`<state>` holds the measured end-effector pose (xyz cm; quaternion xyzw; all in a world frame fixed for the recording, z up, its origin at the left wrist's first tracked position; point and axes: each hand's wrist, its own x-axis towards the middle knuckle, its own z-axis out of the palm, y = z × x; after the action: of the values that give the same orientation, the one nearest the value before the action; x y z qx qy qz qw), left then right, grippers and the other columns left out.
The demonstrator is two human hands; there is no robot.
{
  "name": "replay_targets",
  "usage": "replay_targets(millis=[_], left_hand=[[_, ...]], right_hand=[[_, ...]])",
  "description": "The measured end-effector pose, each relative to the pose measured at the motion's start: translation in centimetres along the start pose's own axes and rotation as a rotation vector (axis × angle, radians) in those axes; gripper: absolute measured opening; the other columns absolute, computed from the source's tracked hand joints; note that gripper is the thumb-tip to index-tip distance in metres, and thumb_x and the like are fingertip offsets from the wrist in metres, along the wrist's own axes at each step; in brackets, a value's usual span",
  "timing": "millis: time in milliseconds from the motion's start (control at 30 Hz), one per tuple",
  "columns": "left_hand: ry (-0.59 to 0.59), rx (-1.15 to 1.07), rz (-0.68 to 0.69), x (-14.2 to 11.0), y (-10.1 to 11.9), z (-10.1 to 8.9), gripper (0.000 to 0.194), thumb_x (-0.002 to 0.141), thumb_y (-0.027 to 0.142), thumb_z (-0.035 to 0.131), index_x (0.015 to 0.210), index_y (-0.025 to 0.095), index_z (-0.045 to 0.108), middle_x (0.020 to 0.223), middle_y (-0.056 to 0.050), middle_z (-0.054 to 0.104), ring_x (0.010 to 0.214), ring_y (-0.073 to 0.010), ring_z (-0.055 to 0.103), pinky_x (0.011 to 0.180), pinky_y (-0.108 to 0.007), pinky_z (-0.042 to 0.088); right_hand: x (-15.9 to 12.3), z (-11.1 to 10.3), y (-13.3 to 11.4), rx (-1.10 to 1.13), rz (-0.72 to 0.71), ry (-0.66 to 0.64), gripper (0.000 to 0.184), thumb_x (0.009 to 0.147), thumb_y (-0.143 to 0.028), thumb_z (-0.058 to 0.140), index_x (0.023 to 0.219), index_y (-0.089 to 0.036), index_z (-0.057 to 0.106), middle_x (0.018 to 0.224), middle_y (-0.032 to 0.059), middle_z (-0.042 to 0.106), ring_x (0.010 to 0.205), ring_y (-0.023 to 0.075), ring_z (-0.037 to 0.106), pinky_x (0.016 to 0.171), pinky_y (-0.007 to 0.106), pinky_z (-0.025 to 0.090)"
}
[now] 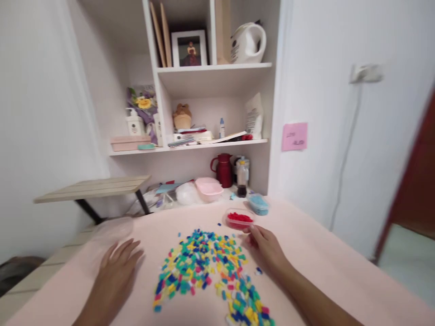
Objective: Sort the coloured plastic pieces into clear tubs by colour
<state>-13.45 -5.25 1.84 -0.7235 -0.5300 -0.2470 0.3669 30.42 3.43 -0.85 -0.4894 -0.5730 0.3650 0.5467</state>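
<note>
Many small colourful plastic pieces (200, 253) lie in a curved spread on the pink tabletop (190, 312), in blue, green, yellow, red and white. To the left of them, my left hand (117, 271) rests with its fingers apart and nothing held. Just beyond its fingertips is a clear plastic container (113, 228). My right hand (265, 244) is at the near right corner of a clear tub (227, 224) filled with red pieces (239, 218). Its thumb and fingers are closed at the tub's rim, partly hiding that corner.
A clear tub of light-blue pieces (258, 204) stands behind the red one. Farther back are a pink basin (208, 188), a dark red jug (224, 171) and a bottle of dark liquid (241, 181). White shelves (214, 70) rise behind; a slatted wooden board (91, 188) is at left.
</note>
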Motion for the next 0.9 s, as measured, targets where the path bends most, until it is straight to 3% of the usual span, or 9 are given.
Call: replay_targets(millis=[100, 233, 300, 400, 567, 700, 900], left_hand=[[0.062, -0.123, 0.090, 0.0, 0.2, 1.7, 0.036, 0.078, 0.024, 0.050, 0.099, 0.045, 0.071, 0.113, 0.009, 0.075, 0.106, -0.0233, 0.068, 0.107, -0.043, 0.042], [0.075, -0.158, 0.019, 1.6, 2.7, 3.6, 0.037, 0.080, 0.027, 0.046, 0.105, 0.041, 0.069, 0.122, 0.003, 0.072, 0.112, -0.0271, 0.066, 0.107, -0.049, 0.041], [0.040, -0.130, -0.058, 2.4, 4.1, 4.3, 0.038, 0.084, 0.028, 0.042, 0.106, 0.037, 0.071, 0.127, 0.000, 0.070, 0.117, -0.0269, 0.063, 0.106, -0.049, 0.041], [-0.031, -0.143, -0.103, 2.7, 5.5, 5.8, 0.039, 0.088, 0.031, 0.039, 0.109, 0.035, 0.072, 0.129, -0.001, 0.069, 0.119, -0.0259, 0.062, 0.104, -0.047, 0.043], [-0.046, -0.279, -0.064, 2.2, 6.3, 7.3, 0.031, 0.088, 0.033, 0.045, 0.098, 0.037, 0.074, 0.117, 0.001, 0.075, 0.107, -0.0248, 0.068, 0.094, -0.041, 0.051], [-0.108, -0.263, -0.076, 2.7, 7.3, 5.2, 0.029, 0.088, 0.029, 0.047, 0.093, 0.028, 0.075, 0.109, -0.005, 0.076, 0.101, -0.0247, 0.069, 0.095, -0.043, 0.051], [-0.178, -0.196, -0.009, 3.7, 8.2, 0.2, 0.036, 0.089, 0.011, 0.044, 0.107, 0.024, 0.072, 0.124, -0.008, 0.070, 0.120, -0.0227, 0.060, 0.116, -0.051, 0.030]], right_hand=[[0.7, -0.9, -0.4, -0.091, -0.028, 0.165, 0.057, 0.089, -0.067, 0.038, 0.087, -0.018, 0.069, 0.070, 0.0062, 0.064, 0.067, 0.0246, 0.058, 0.066, 0.037, 0.048], [1.5, -2.5, 0.1, -0.213, -0.041, 0.307, 0.045, 0.089, -0.048, 0.042, 0.117, -0.021, 0.065, 0.109, 0.0099, 0.062, 0.089, 0.0257, 0.061, 0.085, 0.038, 0.049], [1.9, -2.9, 0.8, -0.298, -0.034, 0.272, 0.048, 0.087, -0.036, 0.046, 0.132, -0.022, 0.058, 0.124, 0.0110, 0.053, 0.097, 0.0246, 0.061, 0.092, 0.038, 0.047], [2.1, -2.9, 1.7, -0.453, -0.036, 0.154, 0.060, 0.084, -0.021, 0.047, 0.144, -0.028, 0.047, 0.133, 0.0108, 0.046, 0.097, 0.0216, 0.061, 0.091, 0.035, 0.046], [2.1, -2.2, 2.1, -0.691, -0.091, 0.052, 0.063, 0.084, -0.015, 0.049, 0.145, -0.033, 0.046, 0.124, 0.0085, 0.055, 0.102, 0.0221, 0.060, 0.091, 0.033, 0.045], [1.9, -2.6, 2.8, -0.725, -0.148, 0.039, 0.056, 0.085, -0.022, 0.047, 0.141, -0.028, 0.051, 0.120, 0.0101, 0.060, 0.107, 0.0249, 0.059, 0.094, 0.036, 0.045], [3.4, -3.8, 6.0, -0.685, -0.160, -0.001, 0.060, 0.085, -0.039, 0.047, 0.144, -0.028, 0.046, 0.110, 0.0101, 0.066, 0.099, 0.0275, 0.064, 0.090, 0.040, 0.049]])
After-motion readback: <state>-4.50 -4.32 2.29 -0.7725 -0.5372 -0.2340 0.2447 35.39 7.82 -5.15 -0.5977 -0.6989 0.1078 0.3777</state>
